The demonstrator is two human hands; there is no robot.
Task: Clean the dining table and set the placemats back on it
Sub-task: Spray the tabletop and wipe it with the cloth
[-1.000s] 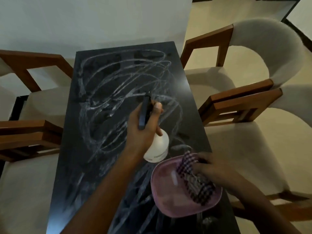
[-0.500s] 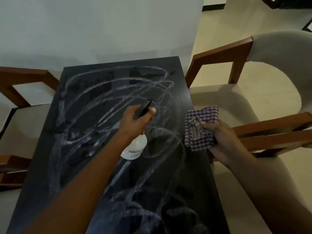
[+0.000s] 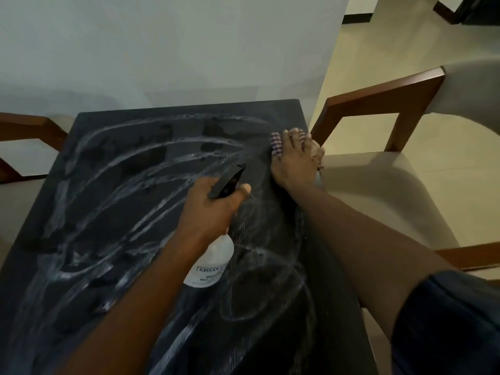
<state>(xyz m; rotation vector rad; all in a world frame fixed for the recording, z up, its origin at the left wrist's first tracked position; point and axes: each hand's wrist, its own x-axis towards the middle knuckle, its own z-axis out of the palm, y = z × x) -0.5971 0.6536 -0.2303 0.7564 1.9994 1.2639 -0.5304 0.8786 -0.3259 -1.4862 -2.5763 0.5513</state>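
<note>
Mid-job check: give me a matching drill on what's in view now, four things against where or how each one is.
1 spray bottle
2 checked cloth
3 table top
4 chair

A pressed under the right hand, near the table's far right corner
B smeared with white streaks
C gripped by the left hand
D beside the table's right edge

Pairs: 1-C, 2-A, 3-B, 4-D

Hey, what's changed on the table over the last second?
The right hand lifted the checked cloth out of the pink dish, carried it away from the person, and now presses it on the table near its far right edge. The left hand still grips the spray bottle; white smears remain.
</note>
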